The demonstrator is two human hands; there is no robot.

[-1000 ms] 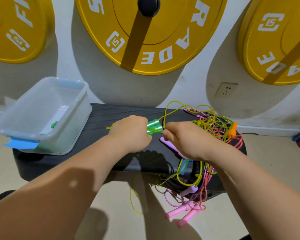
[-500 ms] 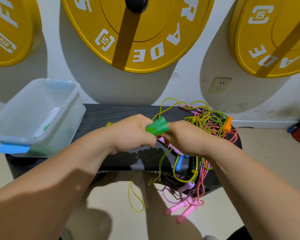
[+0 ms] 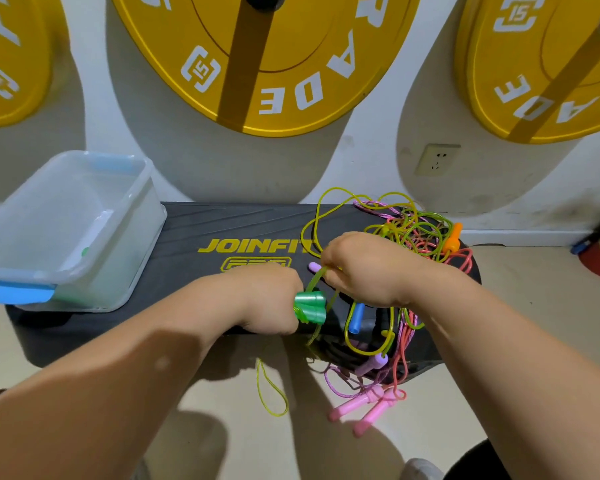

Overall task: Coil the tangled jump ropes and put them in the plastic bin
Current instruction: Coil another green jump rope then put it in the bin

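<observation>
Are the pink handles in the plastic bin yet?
No, the pink handles dangle off the front of the black platform, apart from the plastic bin at its left end.

Both forearms reach forward; the left hand (image 3: 269, 299) is a closed fist, the right hand (image 3: 362, 268) pinches beside it

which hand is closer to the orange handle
Right. The right hand, pinching the yellow-green rope, is left of the orange handle; the left hand, gripping the green handles, is farther left and nearer the camera.
</observation>
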